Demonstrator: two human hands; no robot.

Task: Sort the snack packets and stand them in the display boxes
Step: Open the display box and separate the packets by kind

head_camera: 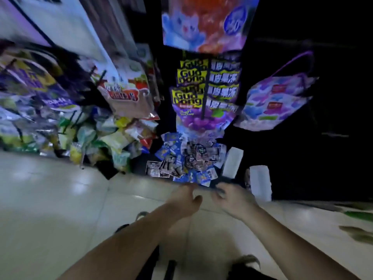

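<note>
Blue and dark small packets (187,158) lie in a loose heap just beyond my fingertips, on a dark surface at the edge of the pale tiled floor (60,199). My left hand (185,201) reaches toward the near edge of that heap, with the thumb standing apart and the fingers bent forward. Motion blur hides the fingertips, so I cannot tell whether they have hold of anything. My right hand (234,201) is close beside the left, its fingers curled toward it. A dark smear sits at their tips, and I cannot tell whether that is something pinched or only blur.

Just past my right hand a white box (260,182) stands upright, and a second white box (233,162) stands a little farther on, right beside the heap; both are too blurred to show what is in them.

Well beyond both hands, above the heap, yellow-labelled bags (189,85) hang in rows with purple fruit printed on the lowest one. A purple bag (276,102) hangs out past my right hand, and a large orange and blue bag (205,23) hangs farthest away. Off to the far side of my left hand a jumble of mixed snack bags (105,142) spills down to the floor.
</note>
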